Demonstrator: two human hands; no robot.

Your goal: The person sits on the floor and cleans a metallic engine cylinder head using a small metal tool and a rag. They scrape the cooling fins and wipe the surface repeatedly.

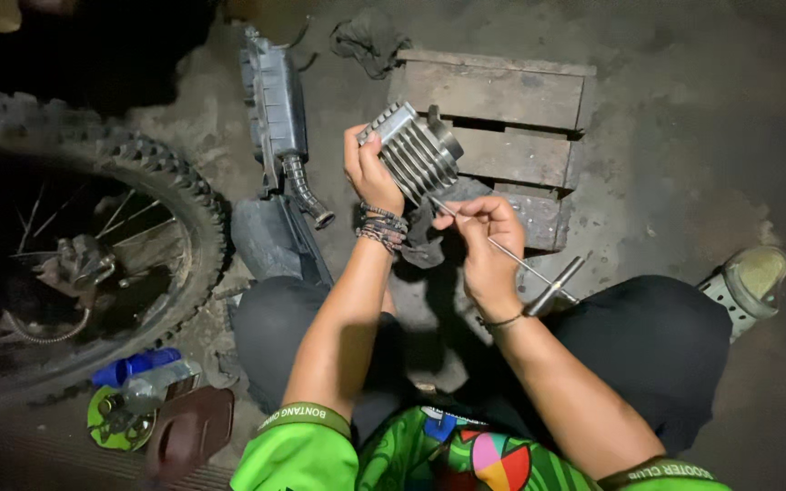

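Above the wooden pallet [502, 95], at twelve o'clock from the knees, the left hand [370, 168] is closed around a finned engine cylinder [416, 150]. At five o'clock from it, the right hand [488, 245] pinches a thin T-handle tool [539, 273], tip touching the fins. A knobby motorcycle tyre [175, 195] lies at nine o'clock.

Finned cylinder [416, 150]: dull silver-grey, ribbed in parallel lines. Thin rod tool [511, 256]: bright steel. Wrist bands [381, 227]: dark, braided, beaded. Shirt sleeves [297, 450]: vivid green, multicolour print noted at chest. Trousers [657, 350]: black. Tyre [170, 186]: black, knobbed tread. Wooden pallet [502, 100]: grey-brown. Bottle [134, 366]: blue.
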